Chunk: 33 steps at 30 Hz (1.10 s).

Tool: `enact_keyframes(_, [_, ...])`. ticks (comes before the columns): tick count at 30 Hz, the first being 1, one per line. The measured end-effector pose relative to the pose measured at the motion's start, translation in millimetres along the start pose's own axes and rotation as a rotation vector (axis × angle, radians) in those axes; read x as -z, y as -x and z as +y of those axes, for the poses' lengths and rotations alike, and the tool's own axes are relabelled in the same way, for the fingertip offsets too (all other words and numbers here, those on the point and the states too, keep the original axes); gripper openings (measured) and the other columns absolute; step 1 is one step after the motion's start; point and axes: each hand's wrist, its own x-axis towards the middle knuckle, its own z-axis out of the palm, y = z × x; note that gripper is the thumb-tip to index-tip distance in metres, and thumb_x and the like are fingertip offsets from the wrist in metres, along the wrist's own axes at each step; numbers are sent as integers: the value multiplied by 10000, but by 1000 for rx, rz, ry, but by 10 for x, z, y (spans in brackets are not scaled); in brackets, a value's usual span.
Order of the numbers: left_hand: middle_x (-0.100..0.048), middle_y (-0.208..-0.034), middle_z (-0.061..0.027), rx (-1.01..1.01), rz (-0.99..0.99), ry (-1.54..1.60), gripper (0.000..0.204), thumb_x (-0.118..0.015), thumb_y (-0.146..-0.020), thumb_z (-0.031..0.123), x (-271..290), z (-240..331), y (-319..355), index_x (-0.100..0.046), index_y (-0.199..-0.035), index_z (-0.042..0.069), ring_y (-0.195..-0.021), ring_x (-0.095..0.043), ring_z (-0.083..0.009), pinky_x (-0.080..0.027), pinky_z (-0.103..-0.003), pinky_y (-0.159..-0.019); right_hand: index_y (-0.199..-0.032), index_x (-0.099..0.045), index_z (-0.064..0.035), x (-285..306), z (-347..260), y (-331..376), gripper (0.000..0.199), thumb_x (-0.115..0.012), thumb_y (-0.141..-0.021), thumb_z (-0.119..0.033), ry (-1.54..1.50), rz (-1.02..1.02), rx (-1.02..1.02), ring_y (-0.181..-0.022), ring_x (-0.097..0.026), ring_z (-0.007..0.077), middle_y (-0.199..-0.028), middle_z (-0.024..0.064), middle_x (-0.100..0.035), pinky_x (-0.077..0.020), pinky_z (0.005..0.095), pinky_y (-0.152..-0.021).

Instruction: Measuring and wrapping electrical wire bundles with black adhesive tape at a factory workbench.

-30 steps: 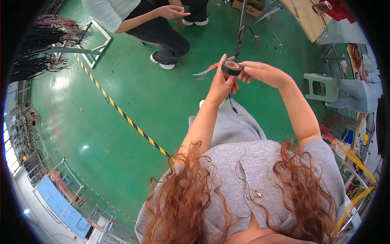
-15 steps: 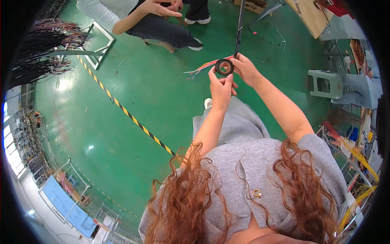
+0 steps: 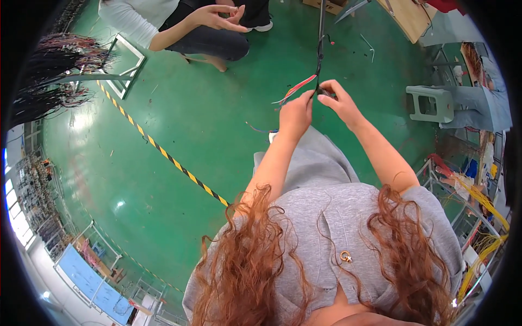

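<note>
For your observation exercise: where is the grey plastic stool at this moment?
In the head view, the grey plastic stool stands on the green floor at the upper right, right of the person's right hand.

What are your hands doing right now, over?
Left hand pinching the wire bundle. Right hand gripping it too, roll of black tape mostly hidden in the fingers. Nothing blocking; another person's hands farther off.

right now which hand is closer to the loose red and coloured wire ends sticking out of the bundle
Left. The left hand pinches the bundle just beside the loose wire ends; the right hand grips the black cable on the far side of them.
</note>
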Motion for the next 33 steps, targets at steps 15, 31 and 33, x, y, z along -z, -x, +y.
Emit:
enact_keyframes(15, [-582,-636,-119,278,-61,335,149,-533,-811,117,-199,21,99,-610,-897,24,-561,-561,-211,-420,-316,-514,-691,-436,-59,96,161,-418,129,-535,-754,-114,-74,14,-365,-520,-423,53,-579,9,-435,-346,214,-475])
enact_keyframes(31, [-558,-659,-126,186,6,368,168,-509,-826,93,-476,89,233,-594,-954,24,-570,-521,-230,-421,-320,-524,-702,-507,-48,226,-202,-241,374,-556,-765,-413,381,-113,-349,-656,-473,236,-731,78,-499,-398,340,-663])
enact_keyframes(33, [-505,-551,-54,199,-34,399,190,-500,-840,89,-465,14,228,-587,-989,9,-451,-448,-79,-371,-247,-447,-677,-466,-49,114,40,-232,331,-569,-746,-356,532,29,-199,-634,-465,224,-716,63,-497,-395,342,-630])
